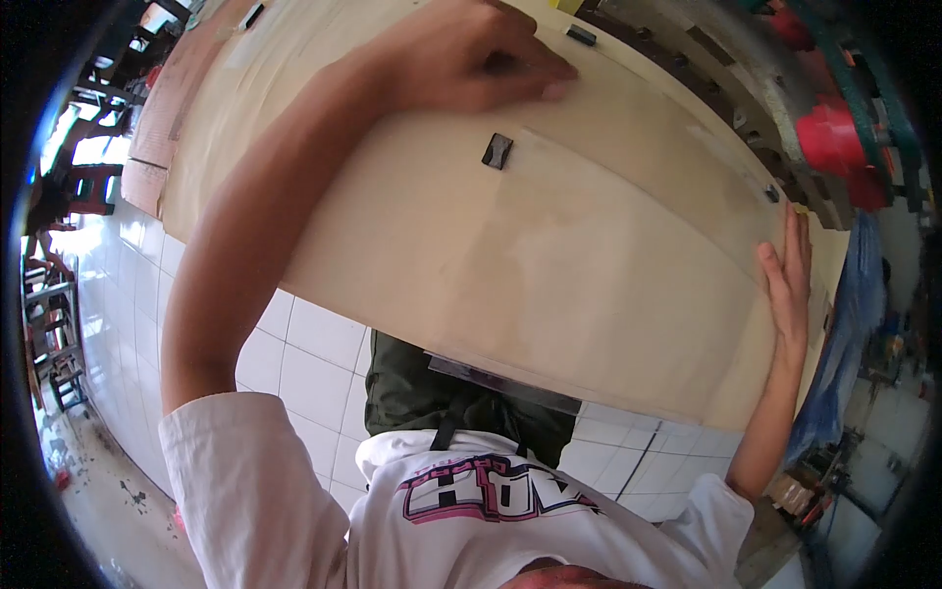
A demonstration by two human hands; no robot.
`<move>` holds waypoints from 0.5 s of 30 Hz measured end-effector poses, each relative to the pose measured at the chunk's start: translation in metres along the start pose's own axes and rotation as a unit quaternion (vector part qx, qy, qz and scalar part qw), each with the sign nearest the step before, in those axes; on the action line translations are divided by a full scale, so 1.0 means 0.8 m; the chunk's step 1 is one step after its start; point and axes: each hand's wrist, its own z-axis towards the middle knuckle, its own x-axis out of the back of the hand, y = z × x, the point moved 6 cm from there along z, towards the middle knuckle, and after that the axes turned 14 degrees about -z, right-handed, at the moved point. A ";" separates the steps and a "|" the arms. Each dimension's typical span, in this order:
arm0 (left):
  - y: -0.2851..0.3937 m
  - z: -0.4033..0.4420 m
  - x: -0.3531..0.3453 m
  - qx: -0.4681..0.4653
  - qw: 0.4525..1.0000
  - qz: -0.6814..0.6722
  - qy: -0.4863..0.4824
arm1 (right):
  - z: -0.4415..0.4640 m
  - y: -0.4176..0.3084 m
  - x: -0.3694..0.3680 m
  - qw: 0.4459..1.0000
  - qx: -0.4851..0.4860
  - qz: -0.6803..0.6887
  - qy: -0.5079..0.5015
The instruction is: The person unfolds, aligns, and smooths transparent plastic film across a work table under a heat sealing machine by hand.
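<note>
My left hand (486, 59) reaches across to the upper middle of a wide beige board (383, 226). Its fingers are bent together low over the surface, and whatever they hold, if anything, is hidden. Just below it lies a small black block with a grey face (497, 151). That block sits at the corner of a thin, pale, see-through sheet (608, 265) spread on the board. My right hand (788, 275) rests flat near the right end of the sheet, fingers stretched out and apart from the thumb.
More small dark blocks lie along the far edge, one at the top (581, 35) and one near my right hand (772, 193). Red-and-green machinery (834, 137) stands beyond. Blue plastic sheeting (839, 334) hangs at right. White floor tiles (314, 344) show below the board.
</note>
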 end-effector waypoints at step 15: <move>-0.023 -0.003 -0.015 0.028 0.998 0.055 -0.022 | -0.001 -0.008 0.006 1.000 -0.003 -0.012 0.013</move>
